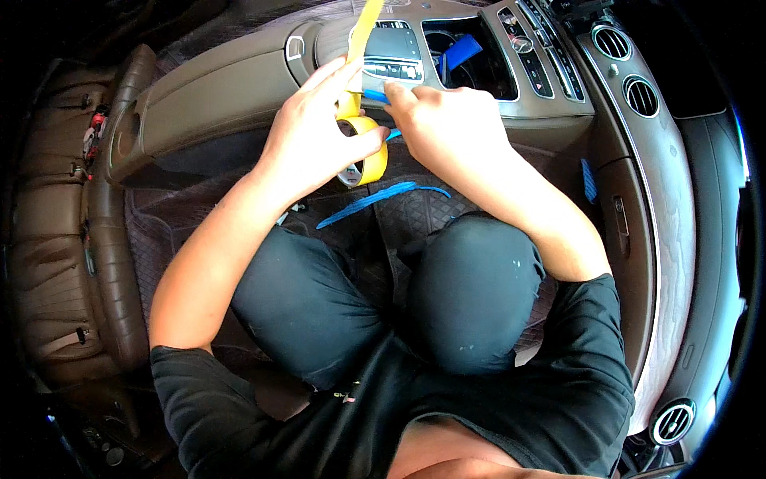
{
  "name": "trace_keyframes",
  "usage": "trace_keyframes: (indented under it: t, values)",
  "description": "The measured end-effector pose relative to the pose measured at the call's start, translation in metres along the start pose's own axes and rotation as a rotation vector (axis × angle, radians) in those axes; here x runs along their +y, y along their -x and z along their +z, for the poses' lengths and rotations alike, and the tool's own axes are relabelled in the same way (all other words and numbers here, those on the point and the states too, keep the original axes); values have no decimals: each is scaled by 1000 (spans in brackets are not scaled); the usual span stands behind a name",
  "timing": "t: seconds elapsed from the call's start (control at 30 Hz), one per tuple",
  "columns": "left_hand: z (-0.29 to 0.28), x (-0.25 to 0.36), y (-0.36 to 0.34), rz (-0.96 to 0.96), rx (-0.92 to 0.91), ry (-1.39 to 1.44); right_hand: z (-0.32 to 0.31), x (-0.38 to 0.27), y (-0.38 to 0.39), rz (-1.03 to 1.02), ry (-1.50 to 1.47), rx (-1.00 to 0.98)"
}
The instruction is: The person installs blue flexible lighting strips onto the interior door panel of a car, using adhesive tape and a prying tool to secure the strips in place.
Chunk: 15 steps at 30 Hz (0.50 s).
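While the yellow tape roll (pixel 374 163) is clasped by the left hand (pixel 307 132), low between the two hands and nearer the left, its free strip (pixel 365 32) is held with its long axis running forward. From the right, a blue tool (pixel 375 96), clamped in the right hand (pixel 451 121), is aimed crosswise at the strip just above the roll; whether they touch cannot be told

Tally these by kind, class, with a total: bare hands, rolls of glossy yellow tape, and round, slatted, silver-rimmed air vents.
Bare hands: 2 (left hand, right hand)
Roll of glossy yellow tape: 1
Round, slatted, silver-rimmed air vents: 3 (upper vent, middle vent, lower vent)
Total: 6
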State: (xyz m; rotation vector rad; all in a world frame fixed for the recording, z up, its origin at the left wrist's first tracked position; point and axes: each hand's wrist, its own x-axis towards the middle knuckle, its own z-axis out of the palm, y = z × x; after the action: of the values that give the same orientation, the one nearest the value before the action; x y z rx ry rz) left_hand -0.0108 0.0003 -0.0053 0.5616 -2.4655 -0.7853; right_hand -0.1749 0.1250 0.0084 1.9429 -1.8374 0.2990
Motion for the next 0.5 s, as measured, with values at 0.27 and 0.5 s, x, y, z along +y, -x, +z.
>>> trace_keyframes:
  t: [0.27,0.5]
  values:
    - [0,-4,3,33,-38,150,-2,8,8,57,-86,-22]
    - [-27,22,14,5,-97,412,0,19,28,40,-446,-207]
